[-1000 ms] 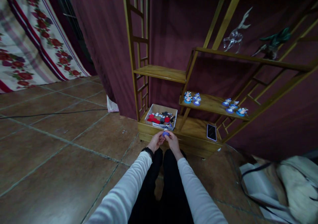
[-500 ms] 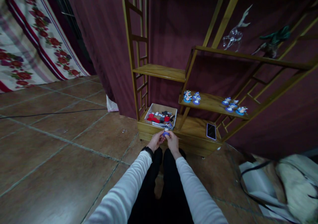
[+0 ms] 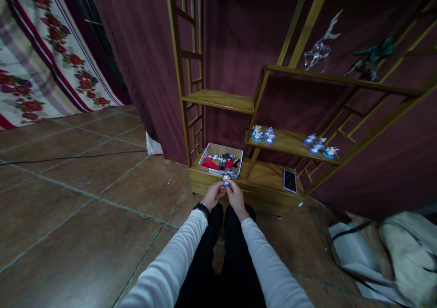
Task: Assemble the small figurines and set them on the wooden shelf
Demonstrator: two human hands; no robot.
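Between my left hand [image 3: 214,194] and my right hand [image 3: 235,196] is a small purple-and-white figurine [image 3: 226,179], pinched by the fingers of both. It stands upright in front of my knees, close to the near edge of a cardboard box [image 3: 212,147]. Inside that box lie several figurines [image 3: 221,163] in red, black, white and purple. More figurines on round blue and purple bases stand on the middle shelf [image 3: 287,142], one group at its left end [image 3: 262,134] and another at its right end [image 3: 321,146].
A phone [image 3: 290,181] lies on the low wooden cabinet top to the right. A clear glass deer [image 3: 319,52] and a dark green statue [image 3: 372,58] stand on the upper shelf [image 3: 337,77]. Bags [image 3: 392,244] rest on the floor at right; a black cable [image 3: 75,156] crosses the tiles at left.
The figurine in my hands has turned upright, showing more of its upper body above the fingers. Both hands stay in nearly the same place.
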